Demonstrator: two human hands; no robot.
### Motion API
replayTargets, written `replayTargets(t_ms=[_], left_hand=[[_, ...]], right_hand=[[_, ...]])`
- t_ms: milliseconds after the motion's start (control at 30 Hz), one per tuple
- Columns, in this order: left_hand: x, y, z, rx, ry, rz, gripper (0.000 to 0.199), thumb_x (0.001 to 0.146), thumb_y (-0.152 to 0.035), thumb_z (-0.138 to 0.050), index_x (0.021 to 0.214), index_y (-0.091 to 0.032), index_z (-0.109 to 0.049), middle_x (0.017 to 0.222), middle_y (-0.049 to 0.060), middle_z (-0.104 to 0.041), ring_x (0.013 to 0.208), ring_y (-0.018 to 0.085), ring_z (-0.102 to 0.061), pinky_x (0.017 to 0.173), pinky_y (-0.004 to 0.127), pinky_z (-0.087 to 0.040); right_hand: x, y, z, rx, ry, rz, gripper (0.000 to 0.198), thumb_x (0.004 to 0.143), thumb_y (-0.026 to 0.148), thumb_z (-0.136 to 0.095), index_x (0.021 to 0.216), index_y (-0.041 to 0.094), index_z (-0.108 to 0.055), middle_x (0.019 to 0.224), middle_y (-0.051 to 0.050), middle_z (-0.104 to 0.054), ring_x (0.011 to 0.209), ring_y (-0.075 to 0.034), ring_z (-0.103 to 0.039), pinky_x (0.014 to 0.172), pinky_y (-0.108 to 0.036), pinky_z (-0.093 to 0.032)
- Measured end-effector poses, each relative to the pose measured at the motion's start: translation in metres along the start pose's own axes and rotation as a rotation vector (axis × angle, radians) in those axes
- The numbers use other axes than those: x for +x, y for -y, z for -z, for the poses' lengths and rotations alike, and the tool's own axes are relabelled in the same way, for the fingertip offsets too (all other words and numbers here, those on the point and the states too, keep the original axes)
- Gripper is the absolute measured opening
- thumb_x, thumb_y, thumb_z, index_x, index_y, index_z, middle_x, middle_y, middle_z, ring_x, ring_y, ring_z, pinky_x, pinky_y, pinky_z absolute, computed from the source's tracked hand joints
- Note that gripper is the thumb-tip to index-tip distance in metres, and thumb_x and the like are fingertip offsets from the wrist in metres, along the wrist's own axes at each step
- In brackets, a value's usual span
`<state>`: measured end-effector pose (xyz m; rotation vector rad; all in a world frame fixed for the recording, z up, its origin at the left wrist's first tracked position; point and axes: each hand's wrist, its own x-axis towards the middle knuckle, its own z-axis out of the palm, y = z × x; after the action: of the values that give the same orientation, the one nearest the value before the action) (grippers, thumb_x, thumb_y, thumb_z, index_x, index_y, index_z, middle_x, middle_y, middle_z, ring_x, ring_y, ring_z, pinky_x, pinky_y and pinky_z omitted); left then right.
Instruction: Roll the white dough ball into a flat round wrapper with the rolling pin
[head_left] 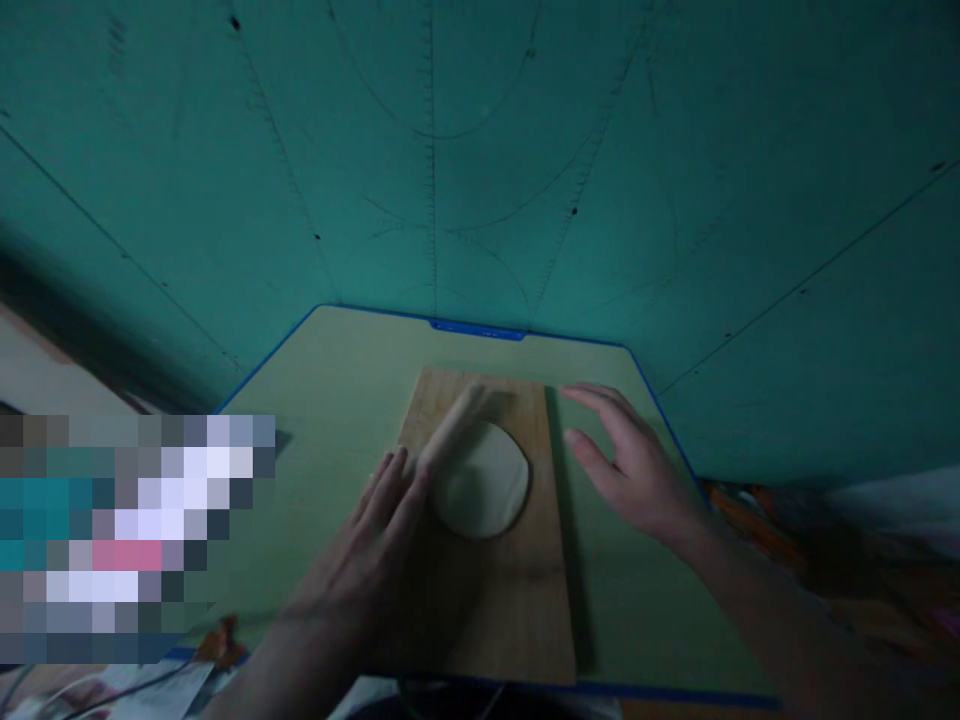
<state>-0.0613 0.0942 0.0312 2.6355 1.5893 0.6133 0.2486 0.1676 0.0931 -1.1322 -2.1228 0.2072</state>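
A flat round of dough [484, 485] lies on a wooden board [495, 620]. A pale rolling pin [454, 425] slants across the dough's upper left edge, its far end pointing away from me. My left hand [390, 500] is at the pin's near end, which passes between thumb and fingers; the hand hides that end. Over the table just right of the board, my right hand [630, 465] holds nothing, its thumb and fingers apart.
The board rests on a pale green table [315, 380] with a blue edge, set against a green wall [480, 150] with drawn lines and arcs. A blurred-out patch [135, 540] covers something at left. Cables and paper [150, 690] lie at the lower left.
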Motion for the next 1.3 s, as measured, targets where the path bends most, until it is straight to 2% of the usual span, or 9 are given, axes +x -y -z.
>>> replayTargets(t_ms=[67, 200, 333, 567, 633, 767, 967, 1167, 1300], left_hand=[[-0.006, 0.015, 0.005, -0.056, -0.014, 0.113, 0.080, 0.087, 0.001, -0.035, 0.160, -0.031, -0.023, 0.164, 0.010, -0.029, 0.143, 0.032, -0.042, 0.104, 0.043, -0.054], [-0.008, 0.033, 0.017, -0.152, -0.049, 0.222, 0.049, 0.095, -0.016, -0.036, 0.137, -0.023, -0.060, 0.157, 0.012, -0.044, 0.129, 0.032, -0.058, 0.099, 0.043, -0.057], [-0.002, 0.039, 0.018, -0.233, -0.085, 0.222, 0.039, 0.101, -0.032, -0.038, 0.126, -0.019, -0.064, 0.146, 0.015, -0.056, 0.124, 0.027, -0.063, 0.096, 0.034, -0.058], [0.012, 0.035, 0.029, -0.255, -0.003, 0.037, 0.033, 0.103, -0.027, -0.042, 0.130, -0.020, -0.060, 0.148, 0.014, -0.054, 0.127, 0.025, -0.060, 0.101, 0.036, -0.055], [0.023, 0.025, 0.036, -0.248, 0.017, -0.082, 0.031, 0.101, -0.024, -0.046, 0.129, -0.019, -0.059, 0.142, 0.015, -0.057, 0.129, 0.026, -0.058, 0.101, 0.039, -0.055], [0.048, -0.002, 0.040, -0.218, 0.119, -0.337, 0.019, 0.098, -0.025, -0.056, 0.113, -0.017, -0.065, 0.119, 0.012, -0.068, 0.118, 0.027, -0.061, 0.098, 0.046, -0.055], [0.063, -0.008, 0.028, -0.111, 0.168, -0.474, 0.012, 0.099, -0.020, -0.054, 0.101, -0.016, -0.066, 0.104, 0.009, -0.069, 0.099, 0.024, -0.064, 0.086, 0.042, -0.056], [0.065, -0.006, 0.031, -0.060, 0.089, -0.551, 0.021, 0.102, -0.017, -0.044, 0.095, -0.014, -0.064, 0.099, 0.009, -0.069, 0.089, 0.023, -0.064, 0.078, 0.039, -0.055], [0.066, -0.007, 0.030, -0.005, 0.126, -0.487, 0.018, 0.101, -0.026, -0.050, 0.101, -0.015, -0.065, 0.105, 0.010, -0.069, 0.097, 0.025, -0.065, 0.083, 0.042, -0.055]], right_hand=[[-0.001, 0.012, -0.010, 0.003, 0.049, 0.063, 0.034, 0.101, 0.029, -0.049, 0.132, 0.019, -0.055, 0.130, -0.015, -0.062, 0.124, -0.025, -0.058, 0.104, -0.044, -0.052], [-0.013, 0.033, -0.034, -0.039, 0.319, 0.229, 0.044, 0.096, 0.036, -0.060, 0.134, 0.014, -0.056, 0.141, -0.019, -0.054, 0.132, -0.031, -0.052, 0.106, -0.048, -0.050], [-0.016, 0.035, -0.048, -0.112, 0.362, 0.316, 0.052, 0.089, 0.045, -0.071, 0.129, 0.013, -0.061, 0.138, -0.021, -0.057, 0.129, -0.036, -0.053, 0.104, -0.053, -0.051], [-0.007, 0.031, -0.053, -0.180, 0.166, 0.673, 0.014, 0.097, 0.022, -0.060, 0.101, 0.011, -0.069, 0.104, -0.011, -0.073, 0.099, -0.023, -0.067, 0.086, -0.038, -0.056], [-0.005, 0.030, -0.055, -0.177, 0.141, 0.742, 0.011, 0.096, 0.019, -0.060, 0.096, 0.012, -0.069, 0.095, -0.008, -0.074, 0.090, -0.020, -0.068, 0.079, -0.035, -0.055], [-0.003, 0.027, -0.055, -0.179, 0.107, 0.731, 0.017, 0.098, 0.020, -0.058, 0.087, 0.013, -0.069, 0.084, -0.005, -0.073, 0.079, -0.018, -0.066, 0.070, -0.033, -0.052], [-0.009, 0.027, -0.046, -0.223, 0.134, 0.611, 0.037, 0.106, 0.036, -0.044, 0.092, 0.014, -0.070, 0.089, -0.008, -0.074, 0.082, -0.020, -0.065, 0.072, -0.035, -0.053], [-0.012, 0.027, -0.043, -0.254, 0.094, 0.605, 0.023, 0.101, 0.015, -0.049, 0.089, 0.014, -0.069, 0.089, -0.007, -0.075, 0.082, -0.018, -0.067, 0.071, -0.032, -0.053], [-0.012, 0.024, -0.046, -0.227, 0.050, 0.646, 0.019, 0.099, 0.012, -0.052, 0.090, 0.011, -0.069, 0.084, -0.006, -0.074, 0.079, -0.017, -0.069, 0.070, -0.031, -0.054]])
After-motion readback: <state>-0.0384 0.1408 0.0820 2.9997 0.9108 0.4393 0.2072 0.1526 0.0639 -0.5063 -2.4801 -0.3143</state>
